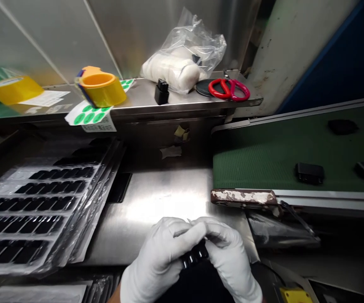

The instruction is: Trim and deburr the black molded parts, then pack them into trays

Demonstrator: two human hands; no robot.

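Both my hands wear white gloves and meet low in the middle of the view, over the steel worktop (156,202). My left hand (156,261) and my right hand (232,261) are curled together around a small black plastic part (195,255), fingers closed on it from both sides. A clear tray (27,210) with rows of the same black parts lies to the left of my hands. More black parts (309,172) ride on the green conveyor belt (264,155) to the right.
On the steel shelf (144,101) behind stand a yellow tape roll (101,89), green sticker sheets (89,114), a small black part (162,91), a plastic bag of white material (182,63) and red scissors (229,89). A rusty belt end plate (243,196) juts out.
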